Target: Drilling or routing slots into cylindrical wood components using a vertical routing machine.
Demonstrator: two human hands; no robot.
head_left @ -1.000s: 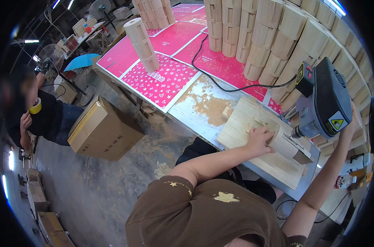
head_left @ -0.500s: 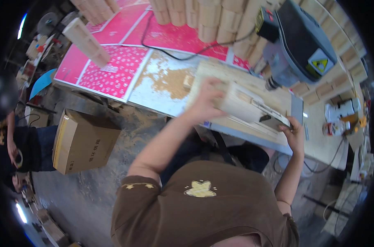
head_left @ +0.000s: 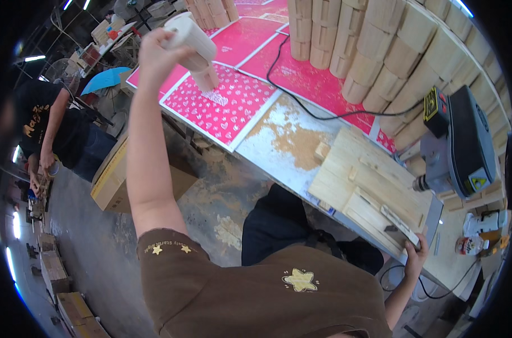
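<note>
My left hand (head_left: 164,59) is raised at the upper left, its fingers closed round a pale round wooden piece (head_left: 195,40). This piece sits over a short wooden stack (head_left: 206,79) on the pink patterned sheet; whether the two touch, I cannot tell. At the lower right, my right hand (head_left: 416,254) grips the end of a metal clamp lever (head_left: 400,224). The lever is mounted on a flat wooden jig board (head_left: 351,183), which has wooden strips on top and no round piece on it.
A drill-like machine (head_left: 464,143) with a chuck hangs over the board's right end. Tall stacks of wooden pieces (head_left: 374,48) line the back, with a black cable (head_left: 323,117) before them. Sawdust (head_left: 301,146) covers the table. A cardboard box (head_left: 118,180) and another person (head_left: 59,124) are at left.
My left hand has moved from the jig to the far left, carrying the round wooden piece off it. My right hand stays at the clamp lever. The view has shifted left.
</note>
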